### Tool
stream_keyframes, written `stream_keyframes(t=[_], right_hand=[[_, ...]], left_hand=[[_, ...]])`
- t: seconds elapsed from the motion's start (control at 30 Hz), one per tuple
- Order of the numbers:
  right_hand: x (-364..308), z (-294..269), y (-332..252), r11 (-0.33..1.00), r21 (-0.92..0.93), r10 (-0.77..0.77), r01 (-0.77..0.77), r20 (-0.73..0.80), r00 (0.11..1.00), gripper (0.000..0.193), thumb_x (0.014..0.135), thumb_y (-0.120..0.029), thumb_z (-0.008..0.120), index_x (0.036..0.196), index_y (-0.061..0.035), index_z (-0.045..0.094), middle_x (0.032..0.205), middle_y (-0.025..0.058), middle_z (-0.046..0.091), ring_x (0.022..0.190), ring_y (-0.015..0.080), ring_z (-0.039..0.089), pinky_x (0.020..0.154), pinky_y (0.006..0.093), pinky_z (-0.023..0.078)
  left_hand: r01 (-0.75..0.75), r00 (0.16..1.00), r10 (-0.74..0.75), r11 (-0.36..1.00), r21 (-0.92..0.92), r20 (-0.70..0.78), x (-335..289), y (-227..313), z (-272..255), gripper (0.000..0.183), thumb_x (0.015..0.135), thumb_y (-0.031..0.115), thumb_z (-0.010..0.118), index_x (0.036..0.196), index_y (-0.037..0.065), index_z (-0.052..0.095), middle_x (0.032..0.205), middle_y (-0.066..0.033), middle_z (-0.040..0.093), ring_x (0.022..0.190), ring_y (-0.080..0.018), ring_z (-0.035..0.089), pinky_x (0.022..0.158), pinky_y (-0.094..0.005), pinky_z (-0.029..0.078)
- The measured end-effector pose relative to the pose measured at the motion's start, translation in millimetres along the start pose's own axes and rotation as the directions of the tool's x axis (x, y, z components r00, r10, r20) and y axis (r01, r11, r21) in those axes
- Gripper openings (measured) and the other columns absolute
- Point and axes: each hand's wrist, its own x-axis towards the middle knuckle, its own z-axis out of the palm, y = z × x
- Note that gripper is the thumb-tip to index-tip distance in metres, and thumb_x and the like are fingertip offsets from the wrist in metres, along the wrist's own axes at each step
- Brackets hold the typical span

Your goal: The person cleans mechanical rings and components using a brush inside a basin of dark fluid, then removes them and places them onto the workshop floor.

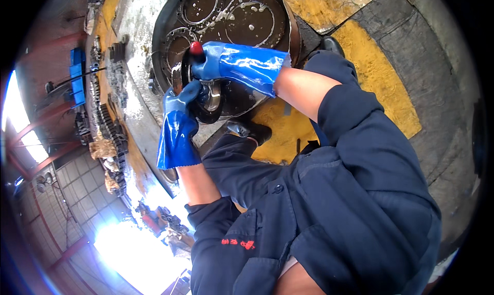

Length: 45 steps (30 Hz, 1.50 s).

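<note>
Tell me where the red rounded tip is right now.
In the head view, the red rounded tip is left of centre in the upper part, right beside the blue-gloved right hand, seen against the round metal tub.

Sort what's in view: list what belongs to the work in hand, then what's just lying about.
Apparently in use: dark ring-shaped part between the left hand and right hand; red-tipped object; round tub.

Apparently lying about: blue bin; dark metal parts; brownish piece.

Dark ring-shaped metal part (pixel 211 115): smooth, glossy. Long-cuffed blue rubbery gloves (pixel 252 63): wet-looking shine. Navy cloth jacket (pixel 360 156): matt.
</note>
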Motion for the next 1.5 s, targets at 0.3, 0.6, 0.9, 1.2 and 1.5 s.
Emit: stream_keyframes(t=[0.3,0.6,0.9,1.2,1.5], right_hand=[[-22,3,12,0.976,-0.104,-0.194,0.189,-0.039,0.980,0.021,0.091,-0.029,0.068,0.088,-0.0110,0.078,0.075,0.0144,0.074,0.070,0.0319,0.074,0.065,0.0444,0.056],[-35,-12,10,0.902,-0.373,-0.227,0.216,0.013,0.974,0.034,0.086,-0.040,0.066,0.099,-0.0116,0.080,0.092,0.0171,0.077,0.089,0.0379,0.075,0.080,0.0464,0.059],[-33,-14,7,0.796,-0.533,-0.282,0.287,0.092,0.955,0.033,0.087,-0.039,0.067,0.106,-0.0149,0.079,0.105,0.0140,0.077,0.102,0.0364,0.074,0.087,0.0453,0.059],[-31,-13,8,0.808,-0.493,-0.323,0.323,0.087,0.942,0.032,0.081,-0.035,0.070,0.104,-0.0162,0.079,0.104,0.0118,0.078,0.101,0.0333,0.075,0.086,0.0442,0.059],[-39,-15,4,0.808,-0.533,-0.260,0.250,0.057,0.964,0.030,0.079,-0.032,0.068,0.100,-0.0121,0.080,0.102,0.0122,0.078,0.098,0.0339,0.075,0.085,0.0436,0.060]], left_hand=[[-0.064,0.997,0.063,0.998,-0.017,-0.040,-56,-8,33,0.030,0.087,0.005,0.082,0.116,0.003,0.074,0.094,-0.0048,0.075,0.077,-0.0181,0.072,0.072,-0.0320,0.059],[-0.226,0.974,0.226,0.974,0.030,-0.011,-74,-26,62,0.031,0.091,0.010,0.077,0.121,0.001,0.070,0.095,-0.0063,0.073,0.077,-0.0178,0.069,0.070,-0.0306,0.056],[-0.255,0.961,0.262,0.963,0.090,-0.084,-89,-30,75,0.030,0.090,0.016,0.078,0.115,0.002,0.070,0.092,-0.0035,0.073,0.078,-0.0143,0.067,0.069,-0.0286,0.049],[-0.242,0.960,0.266,0.946,0.214,-0.090,-95,-29,77,0.029,0.095,0.022,0.076,0.113,0.000,0.072,0.094,-0.0057,0.075,0.079,-0.0144,0.066,0.071,-0.0294,0.049],[-0.272,0.954,0.284,0.954,0.121,-0.097,-91,-30,83,0.032,0.089,0.015,0.081,0.115,0.002,0.068,0.088,-0.0012,0.068,0.067,-0.0102,0.058,0.057,-0.0263,0.044]])
